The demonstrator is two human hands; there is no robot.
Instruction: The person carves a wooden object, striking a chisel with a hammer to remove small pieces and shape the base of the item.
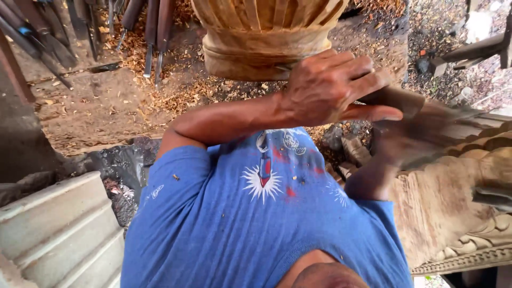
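The view looks down past a blue T-shirt with a white starburst print and red specks on the chest. The left hand lies across the chest, back toward the camera, fingers stretched out and close together, pointing toward the other hand; whether it grips anything beneath the palm cannot be told. Its knuckles sit just below the rounded base of a carved wooden piece, a pale ribbed form with a smooth collar, and seem to touch that collar's lower edge.

The right hand is blurred. It seems closed around a dark wooden handle that shows just beyond the left fingertips, but the blur hides the exact grip. Beside and beyond the right hand lies a large carved wooden panel, brown, with scalloped ridges and a leaf border along its near edge.

Beyond the left hand, wood shavings are scattered over the dirt floor, and a row of metal chisels lies farther off. On the far side of the left arm are black plastic sheeting and a grey moulded slab with stepped ridges.
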